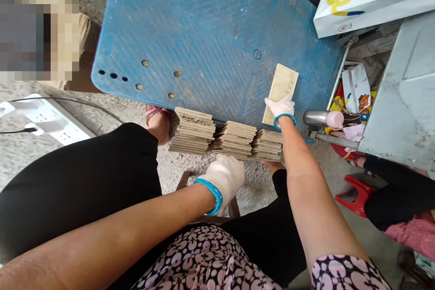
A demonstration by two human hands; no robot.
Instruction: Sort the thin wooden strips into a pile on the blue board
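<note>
- Blue tabletop (204,22) carried a pale slab (284,79) by its near-right corner, long axis pointing away.
- Right hand (281,105), partly open, held its near half.
- Left hand (227,173) curled beside the middle stack (236,138); contents unclear.

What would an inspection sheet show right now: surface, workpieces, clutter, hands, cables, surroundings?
Surface: blue board, ridged and scuffed, with holes towards its left end.
Workpieces: one pale flat piece lying on the board; three stacks of similar pieces along the near edge.
Clutter: white printed package at the far right; metal flask with a pink cap, nearer.
Hands: right hand, gloved, on the flat piece; left hand, gloved, by the middle stack, its grip hidden.
Cables: dark cable passing the power strip at left.
Surroundings: red stool and another person's leg at right.
</note>
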